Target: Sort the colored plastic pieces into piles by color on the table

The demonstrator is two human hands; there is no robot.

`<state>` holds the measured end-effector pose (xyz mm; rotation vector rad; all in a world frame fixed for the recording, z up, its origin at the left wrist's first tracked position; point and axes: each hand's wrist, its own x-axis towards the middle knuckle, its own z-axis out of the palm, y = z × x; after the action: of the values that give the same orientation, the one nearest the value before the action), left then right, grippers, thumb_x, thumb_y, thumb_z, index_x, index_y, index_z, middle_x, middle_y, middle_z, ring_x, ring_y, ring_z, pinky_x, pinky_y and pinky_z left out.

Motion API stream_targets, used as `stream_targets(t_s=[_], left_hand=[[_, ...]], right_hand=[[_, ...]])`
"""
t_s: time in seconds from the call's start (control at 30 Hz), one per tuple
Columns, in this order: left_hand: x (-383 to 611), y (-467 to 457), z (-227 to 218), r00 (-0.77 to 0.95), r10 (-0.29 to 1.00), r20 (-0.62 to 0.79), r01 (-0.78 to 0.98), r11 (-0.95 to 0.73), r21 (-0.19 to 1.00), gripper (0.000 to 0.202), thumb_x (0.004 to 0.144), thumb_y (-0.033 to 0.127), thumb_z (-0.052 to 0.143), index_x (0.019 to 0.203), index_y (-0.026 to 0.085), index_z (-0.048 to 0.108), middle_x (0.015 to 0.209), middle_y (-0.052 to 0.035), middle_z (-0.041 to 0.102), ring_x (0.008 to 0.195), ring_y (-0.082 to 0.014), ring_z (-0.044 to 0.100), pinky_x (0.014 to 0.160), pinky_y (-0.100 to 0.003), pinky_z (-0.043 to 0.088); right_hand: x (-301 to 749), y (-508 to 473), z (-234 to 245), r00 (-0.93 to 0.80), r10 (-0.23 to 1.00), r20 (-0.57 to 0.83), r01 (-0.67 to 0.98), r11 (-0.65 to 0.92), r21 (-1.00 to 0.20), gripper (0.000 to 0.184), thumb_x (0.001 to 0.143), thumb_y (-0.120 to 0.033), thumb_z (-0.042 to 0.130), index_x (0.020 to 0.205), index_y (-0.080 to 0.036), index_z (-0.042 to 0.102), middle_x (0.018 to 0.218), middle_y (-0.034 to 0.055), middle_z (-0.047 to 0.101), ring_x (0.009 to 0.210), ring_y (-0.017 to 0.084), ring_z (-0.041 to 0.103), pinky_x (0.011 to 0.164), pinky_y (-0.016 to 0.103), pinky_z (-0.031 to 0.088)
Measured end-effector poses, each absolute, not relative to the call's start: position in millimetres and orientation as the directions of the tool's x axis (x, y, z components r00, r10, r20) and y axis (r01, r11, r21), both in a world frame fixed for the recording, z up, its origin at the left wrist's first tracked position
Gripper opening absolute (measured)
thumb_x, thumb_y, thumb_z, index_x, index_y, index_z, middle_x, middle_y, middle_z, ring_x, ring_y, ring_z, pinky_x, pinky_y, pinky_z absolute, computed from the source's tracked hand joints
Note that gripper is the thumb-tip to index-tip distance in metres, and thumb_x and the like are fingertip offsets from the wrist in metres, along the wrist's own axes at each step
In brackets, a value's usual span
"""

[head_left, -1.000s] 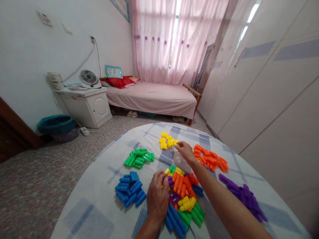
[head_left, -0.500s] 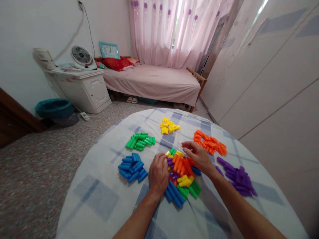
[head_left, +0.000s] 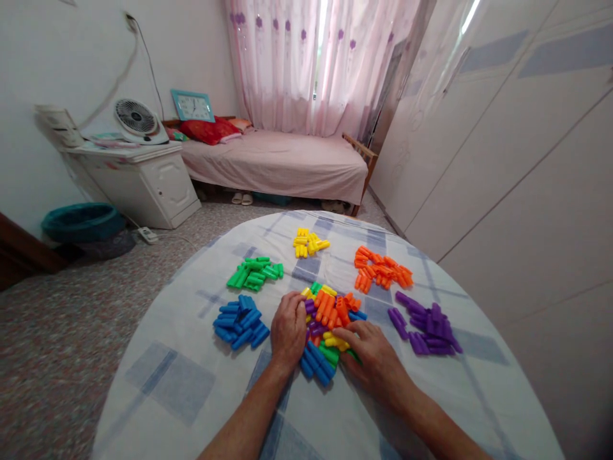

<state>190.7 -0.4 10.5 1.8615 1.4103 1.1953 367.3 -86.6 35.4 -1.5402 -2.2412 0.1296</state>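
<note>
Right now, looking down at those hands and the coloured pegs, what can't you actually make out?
- Pegs under the left hand: head view, the hand covers that edge of the mixed pile.
- Right hand fingertips: head view, curled into the pile, so whether they grip a yellow peg is unclear.
- Clock by the bed: too small to read.
- Both elbows: cut off by the bottom edge.

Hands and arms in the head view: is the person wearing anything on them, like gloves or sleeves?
Nothing shows. The left hand and right hand are bare, with no gloves, rings or watch visible. Both forearms are uncovered as far as the frame's lower edge, with no sleeves in sight.
</note>
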Motion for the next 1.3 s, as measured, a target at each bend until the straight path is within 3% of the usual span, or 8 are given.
stream_targets(t_s=[0.33, 0.53, 0.63, 0.73, 0.87, 1.0, 1.17, 1.3], left_hand=[[193, -2, 14, 0.060, 0.946, 0.320, 0.489, -0.307, 0.816, 0.027, 0.090, 0.022, 0.036, 0.095, 0.020, 0.062, 0.108, -0.0053, 0.061, 0.103, -0.0172, 0.058, 0.093, -0.033, 0.045], [194, -4, 15, 0.050, 0.952, 0.303, 0.484, -0.289, 0.826, 0.026, 0.090, 0.021, 0.037, 0.094, 0.020, 0.062, 0.108, -0.0051, 0.061, 0.103, -0.0174, 0.058, 0.092, -0.033, 0.046], [195, -3, 15, 0.051, 0.953, 0.299, 0.484, -0.286, 0.827, 0.026, 0.089, 0.020, 0.038, 0.094, 0.021, 0.063, 0.108, -0.0042, 0.061, 0.103, -0.0168, 0.058, 0.092, -0.032, 0.046], [196, -2, 14, 0.054, 0.957, 0.286, 0.480, -0.276, 0.833, 0.025, 0.089, 0.020, 0.037, 0.096, 0.021, 0.062, 0.110, -0.0042, 0.060, 0.104, -0.0167, 0.057, 0.093, -0.033, 0.045], [196, -2, 12, 0.064, 0.961, 0.270, 0.476, -0.267, 0.838, 0.026, 0.090, 0.020, 0.036, 0.096, 0.021, 0.061, 0.112, -0.0047, 0.059, 0.106, -0.0168, 0.056, 0.095, -0.034, 0.044], [196, -3, 10, 0.065, 0.959, 0.274, 0.480, -0.271, 0.835, 0.026, 0.090, 0.019, 0.036, 0.096, 0.021, 0.061, 0.112, -0.0047, 0.059, 0.106, -0.0171, 0.056, 0.095, -0.034, 0.045], [195, -3, 8, 0.051, 0.955, 0.293, 0.493, -0.279, 0.824, 0.026, 0.089, 0.019, 0.038, 0.096, 0.022, 0.063, 0.111, -0.0048, 0.060, 0.105, -0.0176, 0.058, 0.092, -0.033, 0.047], [196, -3, 10, 0.056, 0.957, 0.283, 0.492, -0.274, 0.826, 0.025, 0.089, 0.019, 0.038, 0.095, 0.021, 0.062, 0.110, -0.0047, 0.060, 0.104, -0.0174, 0.058, 0.092, -0.033, 0.046]], right_hand=[[383, -83, 50, -0.157, 0.973, 0.171, 0.776, 0.228, -0.588, 0.020, 0.085, -0.020, 0.048, 0.102, -0.025, 0.058, 0.096, 0.0044, 0.063, 0.089, 0.019, 0.059, 0.079, 0.033, 0.047], [387, -63, 66, -0.130, 0.974, 0.184, 0.784, 0.214, -0.582, 0.014, 0.083, -0.028, 0.051, 0.093, -0.024, 0.060, 0.093, 0.0038, 0.065, 0.086, 0.020, 0.059, 0.077, 0.033, 0.047], [385, -37, 76, -0.030, 0.970, 0.241, 0.764, 0.177, -0.620, 0.019, 0.083, -0.031, 0.050, 0.096, -0.024, 0.061, 0.096, 0.0035, 0.066, 0.087, 0.019, 0.060, 0.079, 0.032, 0.046], [379, 8, 83, 0.060, 0.972, 0.229, 0.749, 0.108, -0.654, 0.022, 0.083, -0.034, 0.049, 0.094, -0.021, 0.063, 0.085, 0.0025, 0.067, 0.074, 0.016, 0.060, 0.070, 0.027, 0.046], [368, 81, 79, 0.144, 0.977, 0.160, 0.799, -0.019, -0.602, 0.023, 0.081, -0.032, 0.051, 0.091, -0.019, 0.067, 0.074, 0.0012, 0.066, 0.068, 0.015, 0.058, 0.064, 0.025, 0.041], [356, 138, 67, 0.216, 0.968, 0.128, 0.780, -0.092, -0.618, 0.019, 0.076, -0.024, 0.054, 0.087, -0.019, 0.069, 0.078, 0.0030, 0.069, 0.072, 0.015, 0.061, 0.064, 0.024, 0.041], [351, 164, 60, 0.285, 0.954, 0.095, 0.723, -0.149, -0.674, 0.029, 0.080, -0.029, 0.052, 0.102, -0.017, 0.066, 0.082, 0.0057, 0.070, 0.072, 0.016, 0.064, 0.064, 0.025, 0.044], [362, 128, 63, 0.251, 0.964, 0.087, 0.684, -0.113, -0.721, 0.038, 0.082, -0.029, 0.048, 0.114, -0.014, 0.059, 0.089, 0.0076, 0.069, 0.069, 0.015, 0.064, 0.063, 0.026, 0.047]])
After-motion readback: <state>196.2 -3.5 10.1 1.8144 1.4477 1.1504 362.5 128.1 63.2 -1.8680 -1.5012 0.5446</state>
